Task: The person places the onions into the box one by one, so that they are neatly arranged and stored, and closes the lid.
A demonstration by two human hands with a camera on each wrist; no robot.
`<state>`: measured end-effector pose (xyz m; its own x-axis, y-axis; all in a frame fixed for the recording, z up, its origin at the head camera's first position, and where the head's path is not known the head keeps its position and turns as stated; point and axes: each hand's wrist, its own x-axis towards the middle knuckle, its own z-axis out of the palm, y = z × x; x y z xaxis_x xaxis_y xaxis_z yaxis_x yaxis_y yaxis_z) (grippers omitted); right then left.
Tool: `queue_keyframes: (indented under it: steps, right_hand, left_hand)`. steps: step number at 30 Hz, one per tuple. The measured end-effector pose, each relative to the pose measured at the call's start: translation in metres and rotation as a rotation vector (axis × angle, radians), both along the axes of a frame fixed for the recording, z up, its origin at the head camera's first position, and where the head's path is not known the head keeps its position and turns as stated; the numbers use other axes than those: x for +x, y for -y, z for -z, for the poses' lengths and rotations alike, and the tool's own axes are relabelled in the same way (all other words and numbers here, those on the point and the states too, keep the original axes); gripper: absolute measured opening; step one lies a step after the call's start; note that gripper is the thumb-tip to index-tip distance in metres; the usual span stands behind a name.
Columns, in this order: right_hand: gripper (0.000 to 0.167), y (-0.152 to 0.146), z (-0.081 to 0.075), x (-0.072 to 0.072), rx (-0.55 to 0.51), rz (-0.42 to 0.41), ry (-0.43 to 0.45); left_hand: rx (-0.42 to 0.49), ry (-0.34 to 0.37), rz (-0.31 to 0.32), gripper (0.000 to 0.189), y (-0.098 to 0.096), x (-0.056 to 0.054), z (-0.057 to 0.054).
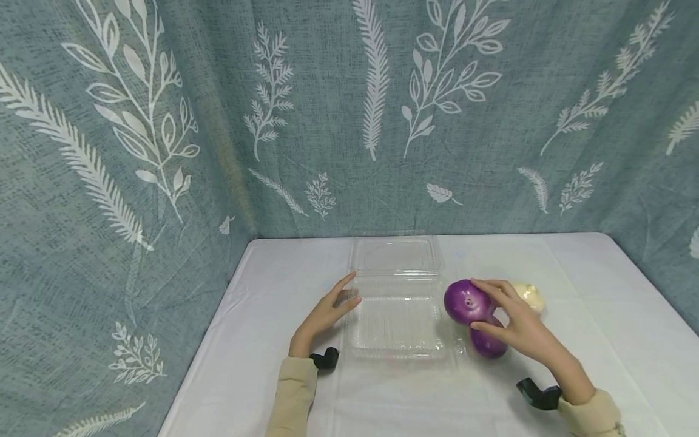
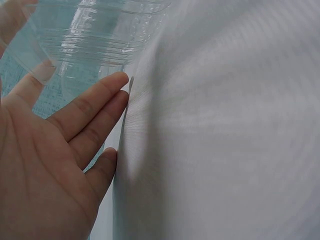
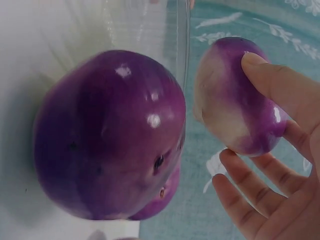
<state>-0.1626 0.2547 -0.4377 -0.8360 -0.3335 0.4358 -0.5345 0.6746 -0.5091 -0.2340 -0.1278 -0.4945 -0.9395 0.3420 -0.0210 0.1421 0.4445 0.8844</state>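
A clear plastic clamshell box lies on the table with its lid folded back. My left hand is at the box's left side, fingers straight and spread, fingertips right at its wall. In the left wrist view its palm is bare. My right hand pinches a shiny purple-and-white, turnip-like vegetable between thumb and fingers, just right of the box. The right wrist view shows this vegetable raised above the table. Below it rests another purple one.
A pale, cream-coloured round vegetable sits behind my right hand. Part of a further purple one shows behind the large one in the right wrist view. A white cloth covers the table; a leaf-patterned curtain hangs behind and at the sides.
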Motion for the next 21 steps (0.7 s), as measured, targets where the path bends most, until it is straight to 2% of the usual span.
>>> queue_keyframes:
  steps: [10, 14, 18, 21]
  right_hand:
    - [0.075, 0.012, 0.001, -0.004, -0.011, -0.051, 0.023]
    - [0.075, 0.017, 0.001, -0.004, -0.004, -0.078, 0.006]
    - [0.078, 0.021, 0.002, -0.004, 0.011, -0.093, -0.012]
    - [0.078, 0.023, 0.002, -0.005, 0.019, -0.103, -0.025]
  left_hand:
    - [0.007, -0.005, 0.000, 0.061, 0.001, -0.001, 0.001]
    - [0.020, -0.017, 0.004, 0.061, 0.000, 0.000, 0.000]
    - [0.018, -0.004, 0.018, 0.062, -0.003, 0.008, -0.016]
    - [0.026, -0.001, 0.021, 0.062, -0.002, 0.008, -0.015]
